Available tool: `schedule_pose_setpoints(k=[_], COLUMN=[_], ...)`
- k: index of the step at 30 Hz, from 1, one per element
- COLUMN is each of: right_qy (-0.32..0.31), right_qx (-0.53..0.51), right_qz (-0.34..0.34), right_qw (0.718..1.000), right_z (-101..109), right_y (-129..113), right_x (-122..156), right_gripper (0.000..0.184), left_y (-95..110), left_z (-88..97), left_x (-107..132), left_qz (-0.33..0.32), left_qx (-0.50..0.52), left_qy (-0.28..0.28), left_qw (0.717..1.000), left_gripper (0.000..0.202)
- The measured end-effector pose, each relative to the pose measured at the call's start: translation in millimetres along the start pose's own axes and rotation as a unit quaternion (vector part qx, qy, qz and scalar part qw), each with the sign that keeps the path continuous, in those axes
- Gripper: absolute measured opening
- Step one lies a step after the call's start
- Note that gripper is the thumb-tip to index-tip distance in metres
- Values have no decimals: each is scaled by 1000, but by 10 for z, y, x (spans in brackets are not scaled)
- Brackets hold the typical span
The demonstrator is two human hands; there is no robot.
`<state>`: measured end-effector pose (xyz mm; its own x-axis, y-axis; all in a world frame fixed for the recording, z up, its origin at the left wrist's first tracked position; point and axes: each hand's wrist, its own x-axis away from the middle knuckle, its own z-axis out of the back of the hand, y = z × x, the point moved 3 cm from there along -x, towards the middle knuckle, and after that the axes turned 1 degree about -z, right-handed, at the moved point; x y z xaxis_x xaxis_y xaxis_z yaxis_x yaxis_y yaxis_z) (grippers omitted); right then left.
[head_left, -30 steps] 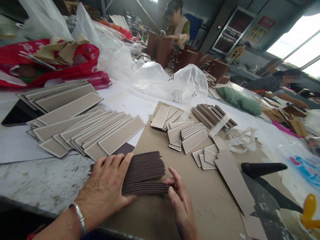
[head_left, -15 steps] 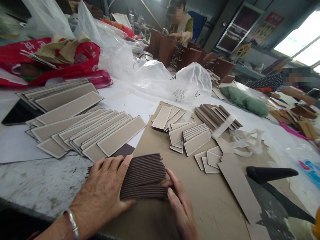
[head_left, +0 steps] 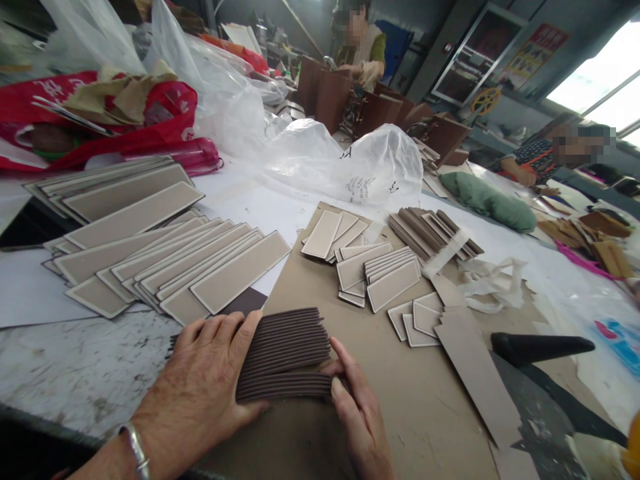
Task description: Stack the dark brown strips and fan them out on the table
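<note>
The left hand (head_left: 210, 383) lay flat and open, palm down, on the left part of a fanned stack of dark brown strips (head_left: 287, 352), its fingers spread over their ends. The right hand (head_left: 357, 410) met the stack at its right end, the thumb and fingertips pinching the lowest strips there while the rest of the hand rested on a brown cardboard sheet (head_left: 425, 413). The stack lay on that sheet near the front edge of the surface (head_left: 75, 360), straight before the person, its strips overlapping like stairs. A bracelet (head_left: 134, 448) circled the left wrist. Behind the left hand a broad fan of long grey panels (head_left: 165, 260) with pale borders was spread over white paper. Beyond the stack, on the cardboard, lay short grey panels (head_left: 370, 270) in loose overlapping groups, and just past them a bundle of brown strips (head_left: 430, 230) with a pale band across it. A long grey offcut (head_left: 475, 370) ran toward the right front, beside a black handle (head_left: 540, 347). Clear plastic bags (head_left: 345, 163) were heaped at the middle of the surface, a red bag (head_left: 100, 117) with paper scraps at the far left, and a green cushion (head_left: 487, 203) at the right. Two other people sat at the far side, one behind brown boxes (head_left: 350, 107), one at the right edge.
</note>
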<state>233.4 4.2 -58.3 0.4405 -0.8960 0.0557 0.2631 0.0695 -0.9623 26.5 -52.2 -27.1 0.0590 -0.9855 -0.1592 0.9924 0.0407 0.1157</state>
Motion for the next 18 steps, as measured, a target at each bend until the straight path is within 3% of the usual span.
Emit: schedule_pose_setpoints(k=[11, 18], right_qy=[51, 42], right_qx=[-23, -22], right_qz=[-15, -16], right_qw=[998, 999], right_z=[-32, -28], right_y=[3, 1], right_x=[67, 62], right_gripper=[41, 41], left_y=[-1, 4], left_z=[17, 8], left_x=[12, 8], left_qz=[1, 5], left_qx=[1, -1], left_qy=[5, 4], left_qw=[1000, 1000], left_gripper=[82, 81])
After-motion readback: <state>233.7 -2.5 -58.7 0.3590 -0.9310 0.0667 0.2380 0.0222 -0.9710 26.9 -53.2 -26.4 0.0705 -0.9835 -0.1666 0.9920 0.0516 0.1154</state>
